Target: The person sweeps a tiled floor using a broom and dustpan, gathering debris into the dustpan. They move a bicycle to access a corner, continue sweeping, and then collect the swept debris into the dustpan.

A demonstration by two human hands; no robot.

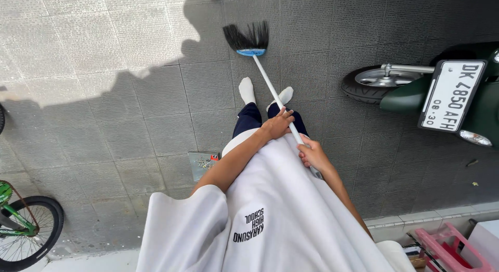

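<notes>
I look down at a broom (pixel 266 78) with a white handle, a blue head and black bristles (pixel 248 37) resting on grey floor tiles just past my white-socked feet (pixel 247 90). My left hand (pixel 275 125) is closed around the handle lower down its length. My right hand (pixel 313 155) grips the handle near its upper end, close to my white shirt. The handle runs diagonally from my right hand up and left to the bristles.
A dark green scooter's rear wheel (pixel 370 83) and number plate (pixel 451 95) stand at the right. A green bicycle's wheel (pixel 26 230) is at the lower left. A small floor drain (pixel 201 163) lies by my left side. A pink plastic stool (pixel 449 248) sits at the bottom right.
</notes>
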